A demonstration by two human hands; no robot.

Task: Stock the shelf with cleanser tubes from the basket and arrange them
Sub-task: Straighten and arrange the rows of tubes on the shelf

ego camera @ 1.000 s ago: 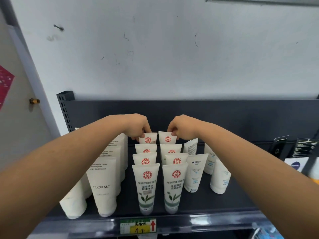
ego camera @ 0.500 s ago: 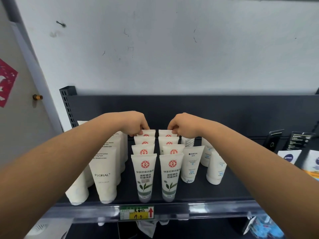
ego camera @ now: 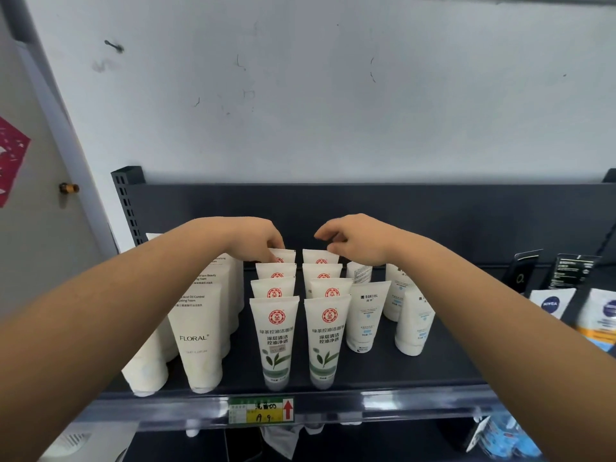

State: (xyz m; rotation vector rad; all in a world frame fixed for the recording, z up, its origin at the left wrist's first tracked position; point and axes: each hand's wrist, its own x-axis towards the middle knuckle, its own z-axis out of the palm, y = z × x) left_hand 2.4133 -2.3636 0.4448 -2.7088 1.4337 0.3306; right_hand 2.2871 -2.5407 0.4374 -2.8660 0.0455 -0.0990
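Left hand [ego camera: 256,240] pinches the rear left tube [ego camera: 286,255], likely squaring its row; right hand [ego camera: 358,243] curls loosely over the rear right tube [ego camera: 320,257]; whether gripping, I cannot tell.

The shelf [ego camera: 383,368] is dark metal with a matt, even coat, and so are its back panel [ego camera: 433,215] and the slotted upright [ego camera: 128,201]. Along the front edge runs a clear plastic rail [ego camera: 416,403], glossy and streaked with reflections, holding a paper price label [ego camera: 261,410] printed green and yellow. The cleanser tubes [ego camera: 275,331] are smooth white plastic with a soft satin sheen and frosted, translucent caps. The FLORAL tubes [ego camera: 196,338] are cream plastic, duller and more matt. The black sachets [ego camera: 571,271] and the Nivea packs [ego camera: 551,303] look like slick, shiny film or card. The wall [ego camera: 333,95] is matt paint, scuffed and finely cracked. A red paper cut-out [ego camera: 10,158] sits flat on the side surface.
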